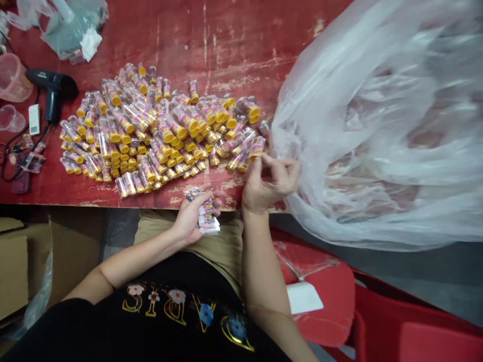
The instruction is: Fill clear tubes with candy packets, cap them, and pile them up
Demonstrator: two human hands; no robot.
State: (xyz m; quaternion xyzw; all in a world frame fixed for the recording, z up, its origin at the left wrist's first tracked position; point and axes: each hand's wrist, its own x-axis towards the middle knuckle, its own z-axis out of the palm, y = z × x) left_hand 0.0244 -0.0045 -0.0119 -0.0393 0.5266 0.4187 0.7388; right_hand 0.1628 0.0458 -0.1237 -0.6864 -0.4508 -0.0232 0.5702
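My left hand (192, 218) is closed around several small printed labels (209, 222), pink, black and white, just in front of the table edge. My right hand (273, 178) reaches the right end of a heap of small clear tubes (143, 125) with yellow caps and printed wraps. Its thumb and index finger pinch the yellow-capped end of one tube (257, 145); the fingertips partly cover that end. The heaped tubes lie piled in several layers, most with their yellow ends towards me.
A large translucent plastic bag (362, 130) covers the right side of the red table (241, 45). At left lie a black hair dryer (53, 90), a pink basket (14, 75) and a clear cup (11, 119). A red chair (328, 301) stands below right, a cardboard box (71, 256) below left.
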